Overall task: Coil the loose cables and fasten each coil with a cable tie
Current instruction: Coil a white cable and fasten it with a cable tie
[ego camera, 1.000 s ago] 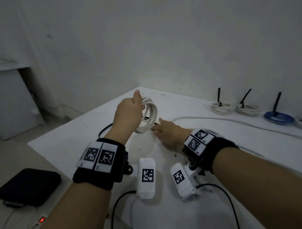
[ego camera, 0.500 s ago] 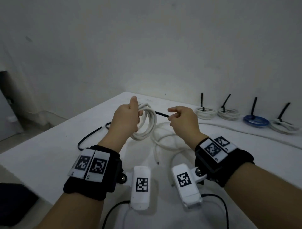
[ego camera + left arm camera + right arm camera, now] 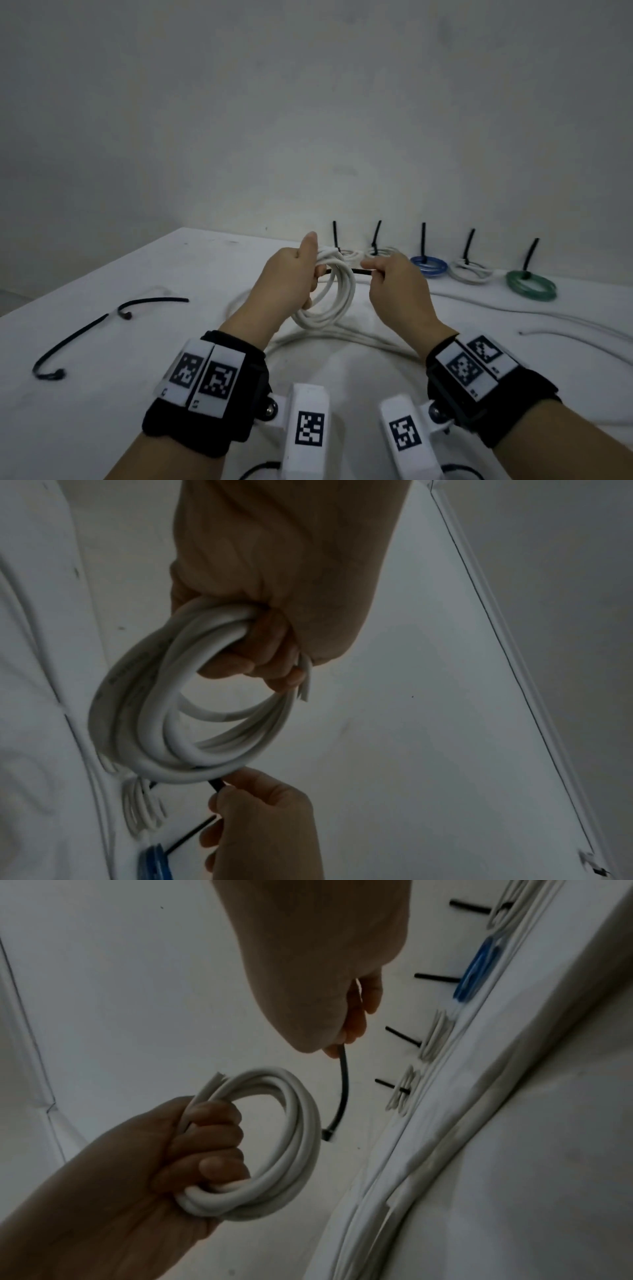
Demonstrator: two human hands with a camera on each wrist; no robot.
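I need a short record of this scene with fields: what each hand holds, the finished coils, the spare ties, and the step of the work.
left hand: left hand grips the white round cable coil, held above the white table
right hand: right hand pinches the thin black plastic cable tie, which passes through the coil
finished coils: five at the wall, each tied, among them the blue coil and the green coil
spare ties: two black ties lie on the table, left side
step: tie not yet closed
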